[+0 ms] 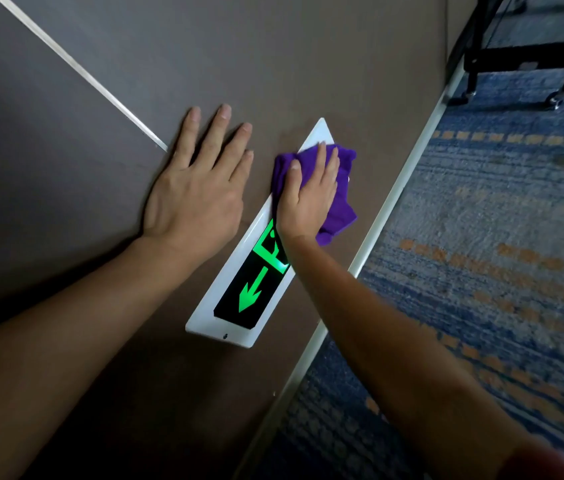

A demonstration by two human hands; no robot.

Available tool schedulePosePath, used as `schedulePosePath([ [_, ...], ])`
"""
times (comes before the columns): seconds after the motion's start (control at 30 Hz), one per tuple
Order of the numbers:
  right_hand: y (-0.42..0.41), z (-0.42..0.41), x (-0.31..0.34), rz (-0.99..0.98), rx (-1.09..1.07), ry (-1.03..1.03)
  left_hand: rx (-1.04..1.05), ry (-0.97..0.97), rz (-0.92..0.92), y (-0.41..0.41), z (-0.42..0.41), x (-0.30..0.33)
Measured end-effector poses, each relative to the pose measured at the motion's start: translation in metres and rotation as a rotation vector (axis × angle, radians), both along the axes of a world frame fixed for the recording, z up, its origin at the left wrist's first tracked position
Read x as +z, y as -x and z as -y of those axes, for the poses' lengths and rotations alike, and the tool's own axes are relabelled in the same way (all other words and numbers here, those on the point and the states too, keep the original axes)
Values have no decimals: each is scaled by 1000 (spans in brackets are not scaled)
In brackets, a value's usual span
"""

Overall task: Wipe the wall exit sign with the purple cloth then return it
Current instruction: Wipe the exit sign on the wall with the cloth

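Observation:
The exit sign (239, 299) is a white-framed panel with a black face and a lit green arrow, mounted low on the brown wall (273, 64). My right hand (308, 199) lies flat on the purple cloth (337, 209), pressing it against the upper half of the sign. The cloth and hand hide that part of the sign's face. My left hand (193, 192) rests palm-down on the wall just left of the sign, fingers spread, holding nothing.
A pale baseboard (377, 230) runs along the wall's foot beside blue and orange patterned carpet (498, 271). A black wheeled cart (523, 50) stands on the carpet at the top right. A thin light strip (83, 71) crosses the wall at the upper left.

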State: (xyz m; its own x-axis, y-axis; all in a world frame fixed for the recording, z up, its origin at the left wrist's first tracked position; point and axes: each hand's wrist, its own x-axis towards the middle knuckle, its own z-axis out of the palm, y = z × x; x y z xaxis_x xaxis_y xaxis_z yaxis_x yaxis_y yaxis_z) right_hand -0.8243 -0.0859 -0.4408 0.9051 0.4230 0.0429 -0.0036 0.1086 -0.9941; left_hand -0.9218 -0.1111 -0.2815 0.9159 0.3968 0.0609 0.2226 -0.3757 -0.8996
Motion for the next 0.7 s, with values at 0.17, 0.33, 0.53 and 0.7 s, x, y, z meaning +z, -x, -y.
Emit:
schedulePosePath([
  [0.17,79,35,-19,7,58,29,19,-7,-15,0,1,1],
  [0.33,147,61,-25,-40,75,68,41,24,12,-1,5,2],
  [0.53,210,92,-28,-25,142,60,37,52,-8,2,6,7],
  [0.7,198,82,-16,-23,128,51,48,81,-8,0,7,7],
])
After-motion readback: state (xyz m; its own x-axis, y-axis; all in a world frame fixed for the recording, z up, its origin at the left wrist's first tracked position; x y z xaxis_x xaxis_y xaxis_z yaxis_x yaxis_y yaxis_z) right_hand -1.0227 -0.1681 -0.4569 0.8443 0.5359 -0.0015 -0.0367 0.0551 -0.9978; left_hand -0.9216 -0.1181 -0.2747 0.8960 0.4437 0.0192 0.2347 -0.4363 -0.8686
